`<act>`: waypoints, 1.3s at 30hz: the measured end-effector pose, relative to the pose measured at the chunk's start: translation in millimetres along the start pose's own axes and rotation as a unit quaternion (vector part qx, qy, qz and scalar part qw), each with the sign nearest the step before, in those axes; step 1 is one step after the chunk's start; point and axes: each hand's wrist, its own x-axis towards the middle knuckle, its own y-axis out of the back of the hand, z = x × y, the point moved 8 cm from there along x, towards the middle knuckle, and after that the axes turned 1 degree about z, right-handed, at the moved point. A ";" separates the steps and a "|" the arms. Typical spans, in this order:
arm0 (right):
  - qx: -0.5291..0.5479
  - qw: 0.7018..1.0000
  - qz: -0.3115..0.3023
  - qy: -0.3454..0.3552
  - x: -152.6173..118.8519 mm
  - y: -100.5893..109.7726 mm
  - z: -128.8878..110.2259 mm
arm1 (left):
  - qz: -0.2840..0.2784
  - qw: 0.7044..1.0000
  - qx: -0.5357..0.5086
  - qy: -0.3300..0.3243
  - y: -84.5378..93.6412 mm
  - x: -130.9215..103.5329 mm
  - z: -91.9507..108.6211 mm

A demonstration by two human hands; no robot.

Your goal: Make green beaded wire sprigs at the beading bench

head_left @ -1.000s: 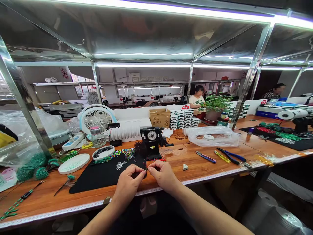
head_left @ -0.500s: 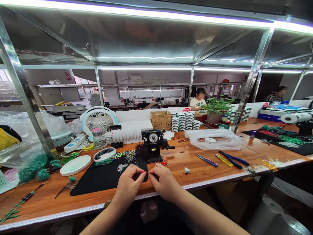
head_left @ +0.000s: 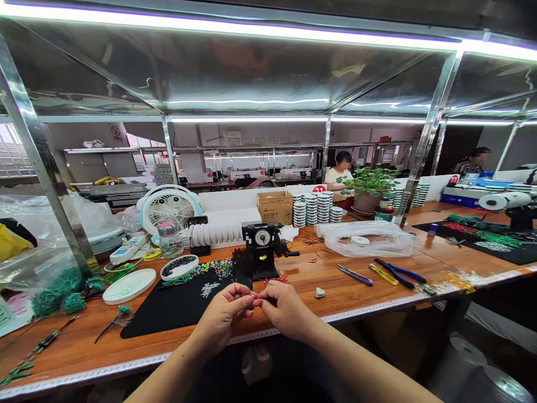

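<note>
Over the front edge of the bench, my left hand (head_left: 224, 313) and my right hand (head_left: 287, 310) meet with fingertips pinched together. Whatever sits between the fingers is too small to make out. Just beyond them stands a black hand-cranked winding machine (head_left: 263, 252) with a round dial and a row of white spools (head_left: 216, 232) on its left. Small red pieces (head_left: 277, 280) lie at its base, partly behind my right hand. A black mat (head_left: 168, 310) beside my left hand carries a pile of small silvery-white pieces (head_left: 210, 289) and multicoloured beads (head_left: 222, 268).
On the left are a white lid (head_left: 129, 286), a dish of black pieces (head_left: 179, 267), a fan (head_left: 170, 210) and green wire bundles (head_left: 56, 294). Pliers (head_left: 396, 273), a yellow-handled tool (head_left: 383, 274) and tweezers (head_left: 354, 275) lie right. A co-worker (head_left: 340, 173) sits beyond the bench.
My hands have come together, so the fingertips now touch where there was a small gap. The left-hand fingers have shifted right. The things on the bench stay put.
</note>
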 end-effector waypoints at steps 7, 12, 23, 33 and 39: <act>-0.003 1.000 -0.008 0.005 -2.4 -1.9 2.7 | -0.025 0.999 -0.033 0.033 -0.9 -1.5 -4.3; -0.021 1.000 -0.021 0.010 -3.6 -3.2 2.1 | -0.021 0.999 0.025 0.013 0.7 -0.4 -3.9; -0.005 0.995 -0.056 0.084 -3.6 -2.5 -19.4 | -0.029 0.990 0.138 0.020 2.6 18.4 31.4; 0.143 0.989 0.005 0.036 -6.8 2.8 -10.7 | -0.029 0.997 0.045 0.062 -1.8 23.1 -7.9; 0.190 0.981 -0.009 -0.043 -6.7 1.3 1.9 | -0.057 0.984 0.157 -0.056 7.1 3.9 41.3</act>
